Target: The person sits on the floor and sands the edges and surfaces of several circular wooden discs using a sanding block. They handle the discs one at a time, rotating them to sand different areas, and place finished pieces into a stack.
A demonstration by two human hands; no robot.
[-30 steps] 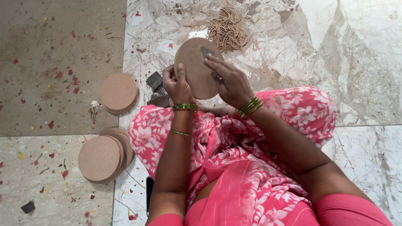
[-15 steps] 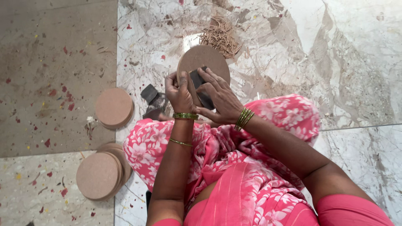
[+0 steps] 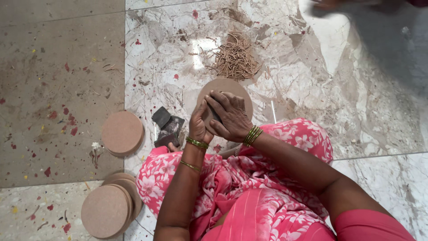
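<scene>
Above the marble floor (image 3: pixel 356 89), the left hand (image 3: pixel 199 127) gripped the round brown disc (image 3: pixel 225 89) at its near edge while the right hand (image 3: pixel 232 118) pressed a dark block (image 3: pixel 215 117) flat against its face.

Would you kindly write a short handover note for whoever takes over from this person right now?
Left hand grips the near edge of a round brown fibreboard disc, held on edge over the marble floor.
Right hand presses a small dark pad against the disc's face.
One flat disc and a stack of discs lie to the left; dark abrasive pieces sit by the knee; a pile of thin brown sticks lies ahead.
Done or left: cannot tell which discs are finished.
</scene>
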